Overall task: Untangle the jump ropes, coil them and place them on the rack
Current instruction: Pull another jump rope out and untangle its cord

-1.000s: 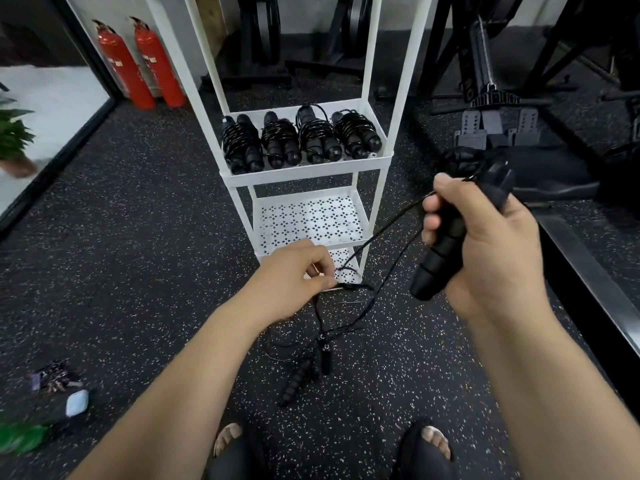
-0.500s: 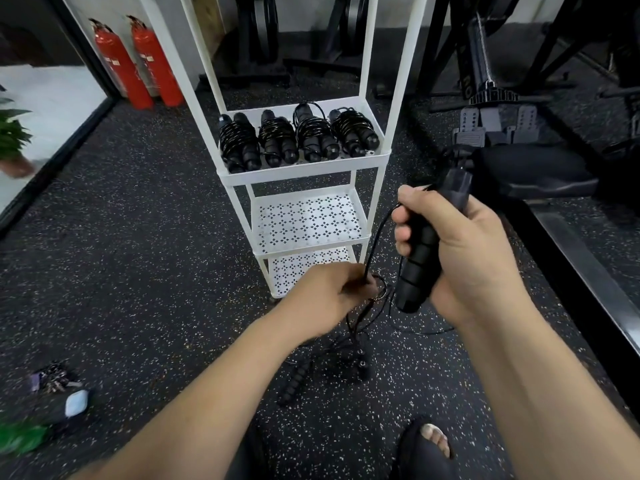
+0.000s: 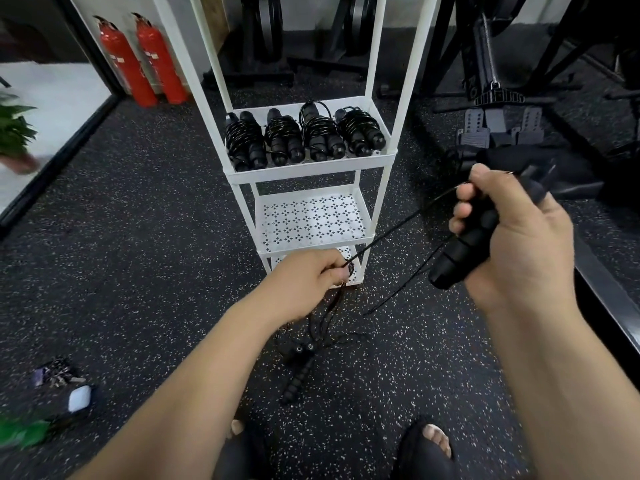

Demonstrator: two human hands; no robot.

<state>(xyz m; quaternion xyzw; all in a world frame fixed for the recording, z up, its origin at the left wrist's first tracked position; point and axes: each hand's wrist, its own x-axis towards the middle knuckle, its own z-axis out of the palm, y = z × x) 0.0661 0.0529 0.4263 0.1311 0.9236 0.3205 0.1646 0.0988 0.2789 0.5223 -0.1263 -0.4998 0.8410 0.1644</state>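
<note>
Right hand (image 3: pixel 519 237), frame right, clenched round rope handle (image 3: pixel 460 251). Left hand (image 3: pixel 308 278), centre, pinching cord (image 3: pixel 391 232). Loose handles (image 3: pixel 301 368) tangled on floor, lower centre. Risk: knot tightening under pull; cord snagging rack (image 3: pixel 311 173).

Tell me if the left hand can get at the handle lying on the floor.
Probably yes: the left hand pinches the cord, and the floor handle lies below it, uncovered, though the person would have to stoop and might have to let go of the cord.

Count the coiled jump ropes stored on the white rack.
4 coiled ropes, in a row on the upper tray of the white rack: leftmost bundle, second bundle, third bundle, rightmost bundle. None looks hidden.
</note>
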